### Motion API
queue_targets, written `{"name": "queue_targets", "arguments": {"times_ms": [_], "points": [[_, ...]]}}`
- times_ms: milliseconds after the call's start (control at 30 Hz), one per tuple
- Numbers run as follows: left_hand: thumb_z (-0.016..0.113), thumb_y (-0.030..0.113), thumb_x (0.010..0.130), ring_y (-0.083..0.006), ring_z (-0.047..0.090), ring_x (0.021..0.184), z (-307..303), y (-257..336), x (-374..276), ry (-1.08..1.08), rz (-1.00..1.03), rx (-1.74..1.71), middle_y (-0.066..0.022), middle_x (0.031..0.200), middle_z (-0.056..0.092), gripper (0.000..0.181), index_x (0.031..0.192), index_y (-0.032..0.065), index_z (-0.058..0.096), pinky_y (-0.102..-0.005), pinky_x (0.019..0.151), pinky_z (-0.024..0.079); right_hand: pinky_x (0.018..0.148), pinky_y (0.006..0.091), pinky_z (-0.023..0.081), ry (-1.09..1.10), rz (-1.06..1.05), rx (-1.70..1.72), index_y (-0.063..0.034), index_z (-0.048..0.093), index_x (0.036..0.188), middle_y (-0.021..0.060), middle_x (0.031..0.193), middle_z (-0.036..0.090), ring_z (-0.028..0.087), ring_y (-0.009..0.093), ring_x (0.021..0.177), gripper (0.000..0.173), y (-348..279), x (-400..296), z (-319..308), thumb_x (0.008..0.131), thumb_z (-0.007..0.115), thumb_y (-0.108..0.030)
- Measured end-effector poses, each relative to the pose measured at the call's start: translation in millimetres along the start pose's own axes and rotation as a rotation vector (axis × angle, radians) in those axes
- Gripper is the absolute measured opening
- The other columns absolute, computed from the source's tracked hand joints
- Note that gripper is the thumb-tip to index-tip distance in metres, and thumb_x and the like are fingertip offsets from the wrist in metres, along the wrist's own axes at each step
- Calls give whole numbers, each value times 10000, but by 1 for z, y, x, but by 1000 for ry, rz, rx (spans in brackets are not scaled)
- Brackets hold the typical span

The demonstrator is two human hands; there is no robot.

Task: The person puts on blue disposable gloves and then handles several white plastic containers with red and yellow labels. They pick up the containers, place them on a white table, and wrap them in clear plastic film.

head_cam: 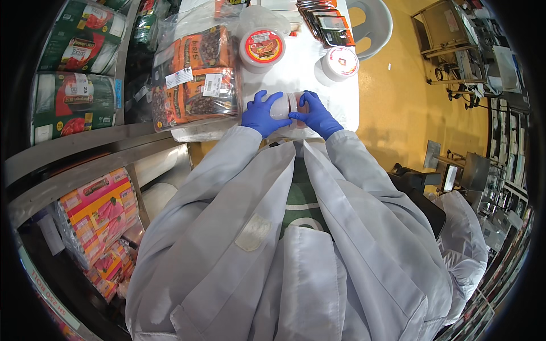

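Note:
My left hand (pixel 265 116), in a blue glove, is spread over the pale end of translucent round plastic tubs (pixel 280 107) lying on their side near the table's front edge. From the other end, my right hand (pixel 319 114), gloved alike, grips the pinkish part with thumb and fingers. Ridged rims show between the hands; whether one tub or two are held is hard to tell. Beyond them stands a lidded tub with a red and yellow label (pixel 264 46). A smaller white tub with a red-ringed lid (pixel 341 63) sits to the right.
Clear-bagged orange food packs (pixel 200 79) lie left of my hands on the white table (pixel 300 55). Flat black-and-orange pouches (pixel 328 23) lie at the far right, by a grey plastic chair (pixel 375 30). Metal shelving (pixel 85 140) on the left holds green packs (pixel 76 104).

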State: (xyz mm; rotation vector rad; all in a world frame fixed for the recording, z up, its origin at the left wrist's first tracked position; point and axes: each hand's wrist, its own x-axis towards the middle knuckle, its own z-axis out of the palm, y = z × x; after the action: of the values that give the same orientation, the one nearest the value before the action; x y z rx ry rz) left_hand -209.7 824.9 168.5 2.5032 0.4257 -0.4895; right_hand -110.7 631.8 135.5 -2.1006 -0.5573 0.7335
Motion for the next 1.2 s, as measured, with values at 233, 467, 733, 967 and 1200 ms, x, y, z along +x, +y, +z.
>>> {"name": "queue_targets", "arguments": {"times_ms": [233,467,733,967,1200], "points": [[818,620,670,-360,541,1301,2,-5,0,-27,-11,-113,-156,1584,223,988,1508,333,380,-462,1075,467,1002,400,479,-24,0,12,-72,544,1038,156,1265,493,536,341,1165,473,2,0,0,758,862,-283],[803,543,719,-354,515,1328,-1,2,-9,10,-41,-191,-151,1565,257,931,1515,304,382,-446,1092,452,1030,426,452,134,-31,143,-106,523,1127,195,1281,501,522,379,1222,428,-27,-14,3,755,723,-36],[776,569,741,-341,488,1356,-1,17,-18,-4,-98,-214,-141,1555,283,909,1523,301,396,-436,1096,441,1091,491,426,101,-121,-256,-122,624,1084,347,1510,307,341,534,1391,279,1,-6,15,809,637,-72],[797,556,748,-344,489,1353,6,-5,-10,-19,3,-234,-144,1560,293,906,1526,307,405,-436,1093,446,1099,512,410,8,-60,-225,-76,629,1015,360,1495,305,343,524,1391,451,-8,-4,12,787,846,-399],[869,484,692,-353,535,1299,11,-12,-7,24,21,-266,-145,1536,314,932,1500,304,440,-445,1066,472,1102,505,406,1,-41,-166,-97,626,1049,326,1500,319,329,514,1399,421,-4,1,3,772,853,-317]]}}
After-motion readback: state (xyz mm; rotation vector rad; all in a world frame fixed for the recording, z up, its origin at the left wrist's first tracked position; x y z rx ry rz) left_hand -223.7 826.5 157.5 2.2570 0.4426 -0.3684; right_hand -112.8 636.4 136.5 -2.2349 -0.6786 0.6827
